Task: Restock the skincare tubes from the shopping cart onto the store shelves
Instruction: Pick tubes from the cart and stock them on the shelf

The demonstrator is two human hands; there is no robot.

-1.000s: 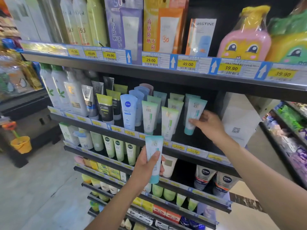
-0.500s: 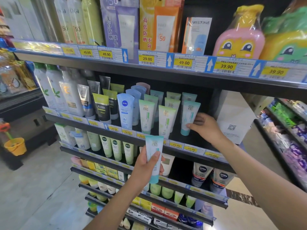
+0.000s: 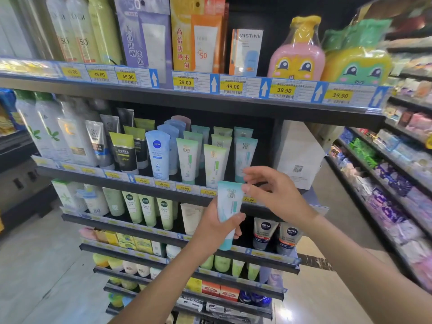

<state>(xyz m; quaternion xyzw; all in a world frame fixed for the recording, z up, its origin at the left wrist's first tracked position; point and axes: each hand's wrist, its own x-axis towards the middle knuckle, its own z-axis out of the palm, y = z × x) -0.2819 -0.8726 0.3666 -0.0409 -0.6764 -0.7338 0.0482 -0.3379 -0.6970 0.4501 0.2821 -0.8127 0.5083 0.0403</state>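
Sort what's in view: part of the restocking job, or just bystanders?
Job: teal tube, held by left hand; right hand at its top; matching teal tubes on shelf.
Bystanders: blue Nivea tube, sunscreen boxes, cartoon bottles, white box.

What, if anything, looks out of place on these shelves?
A plain white carton with a QR code sits at the right end of the tube shelf, beside the teal tubes; it looks like packing, not stock. Nothing looks spilled or toppled.
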